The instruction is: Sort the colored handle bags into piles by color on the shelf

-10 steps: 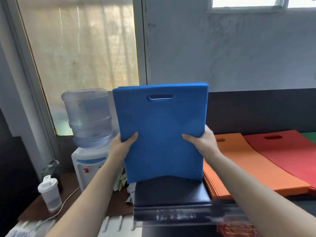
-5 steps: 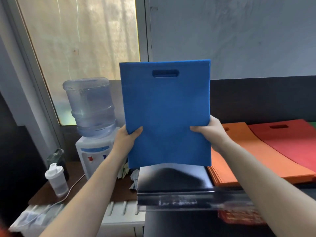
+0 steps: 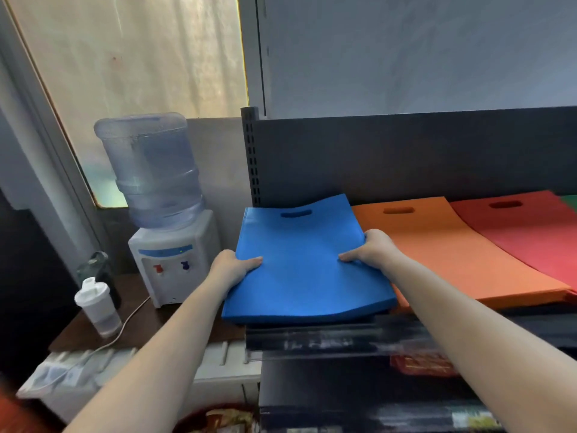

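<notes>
We see the blue bags (image 3: 307,264) lowered from upright to nearly flat on the shelf (image 3: 390,157). Left hand (image 3: 232,267) and right hand (image 3: 373,250) grip their side edges, beside the orange pile (image 3: 443,245).

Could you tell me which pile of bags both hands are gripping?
The blue pile, leftmost on the shelf; the orange pile and red pile lie untouched.
</notes>
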`<state>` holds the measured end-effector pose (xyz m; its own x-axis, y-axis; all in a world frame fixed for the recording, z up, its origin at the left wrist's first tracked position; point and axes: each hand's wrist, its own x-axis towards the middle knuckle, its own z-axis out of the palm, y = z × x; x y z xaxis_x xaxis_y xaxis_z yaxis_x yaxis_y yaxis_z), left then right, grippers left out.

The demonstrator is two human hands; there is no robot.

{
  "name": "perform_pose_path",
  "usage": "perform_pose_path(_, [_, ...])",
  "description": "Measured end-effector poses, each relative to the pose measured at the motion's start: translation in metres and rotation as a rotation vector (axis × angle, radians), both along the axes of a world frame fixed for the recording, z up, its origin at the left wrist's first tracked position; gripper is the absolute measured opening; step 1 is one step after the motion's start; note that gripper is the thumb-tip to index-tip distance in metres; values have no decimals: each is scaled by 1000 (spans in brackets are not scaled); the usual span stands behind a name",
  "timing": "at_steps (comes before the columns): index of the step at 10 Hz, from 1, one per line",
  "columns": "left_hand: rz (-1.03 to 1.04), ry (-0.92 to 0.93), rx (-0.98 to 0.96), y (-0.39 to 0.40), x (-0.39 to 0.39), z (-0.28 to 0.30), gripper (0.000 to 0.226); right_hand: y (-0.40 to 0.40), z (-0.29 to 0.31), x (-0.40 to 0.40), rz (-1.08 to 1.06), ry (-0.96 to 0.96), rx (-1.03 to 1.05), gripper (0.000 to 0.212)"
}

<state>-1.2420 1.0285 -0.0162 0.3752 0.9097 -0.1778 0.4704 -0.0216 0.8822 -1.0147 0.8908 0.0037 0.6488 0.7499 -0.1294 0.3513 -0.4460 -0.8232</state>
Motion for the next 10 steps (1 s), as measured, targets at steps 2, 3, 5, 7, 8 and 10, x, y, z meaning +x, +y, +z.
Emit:
perform_pose_path(2, [-24, 239, 161, 5, -1, -1, 37, -3, -1, -5, 102, -395, -51, 49])
perform_pose_path(3, [0, 202, 158, 6, -4, -5, 38, -4, -9, -8, 127, -472, -121, 46])
perform_pose_path(5, [9, 180, 160, 5, -9, -8, 39, -2, -8, -16, 166, -531, -182, 33])
perform_pose_path(7, [-3, 171, 189, 7, -8, -9, 40, 1, -8, -25, 198, -632, -312, 35])
perform_pose_path(8, [-19, 202, 171, 7, -2, -8, 38, -3, -8, -28, 225, -737, -329, 25])
perform_pose_path(10, [-20, 657, 681, -9, 10, -2, 72, -18, -4, -22, 236, -830, -249, 52])
